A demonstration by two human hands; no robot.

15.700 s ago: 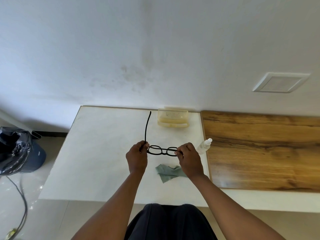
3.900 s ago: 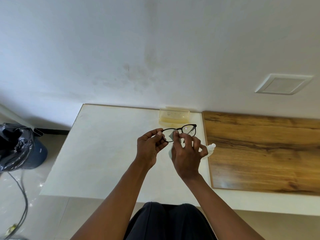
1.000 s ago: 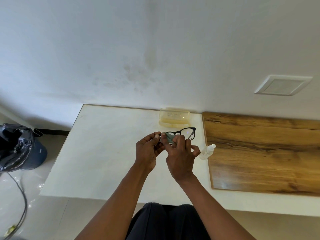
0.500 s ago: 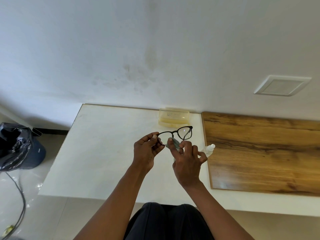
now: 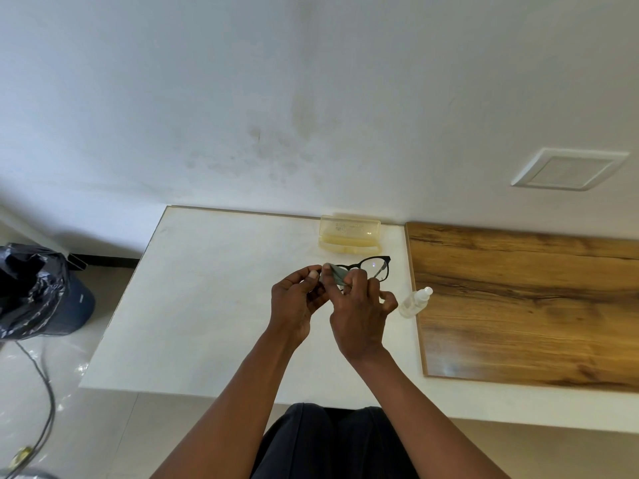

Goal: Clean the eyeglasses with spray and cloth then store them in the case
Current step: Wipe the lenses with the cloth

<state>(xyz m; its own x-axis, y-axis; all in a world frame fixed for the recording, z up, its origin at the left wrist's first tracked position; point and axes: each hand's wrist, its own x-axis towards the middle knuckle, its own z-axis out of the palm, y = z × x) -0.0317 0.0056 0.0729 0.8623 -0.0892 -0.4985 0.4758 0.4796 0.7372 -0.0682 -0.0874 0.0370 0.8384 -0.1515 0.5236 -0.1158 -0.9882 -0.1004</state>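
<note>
1. The black-rimmed eyeglasses with clear lenses [image 5: 371, 267] are being held up above the white bench [image 5: 207, 299], in front of the pale yellow translucent plastic case [image 5: 349, 238] standing open near the wall.
2. The left end of the frame is being pinched in the grip of the left hand [image 5: 295, 302].
3. The grey-green cleaning cloth [image 5: 336, 274] is being pressed over the left lens, clamped in the grip of the right hand [image 5: 359, 312]; the right lens is being left uncovered, with a light glare on it.
4. The small clear spray bottle with a white cap [image 5: 415, 302] is lying tilted just right of the right hand, at the edge of the brown wooden board [image 5: 525, 305].
</note>
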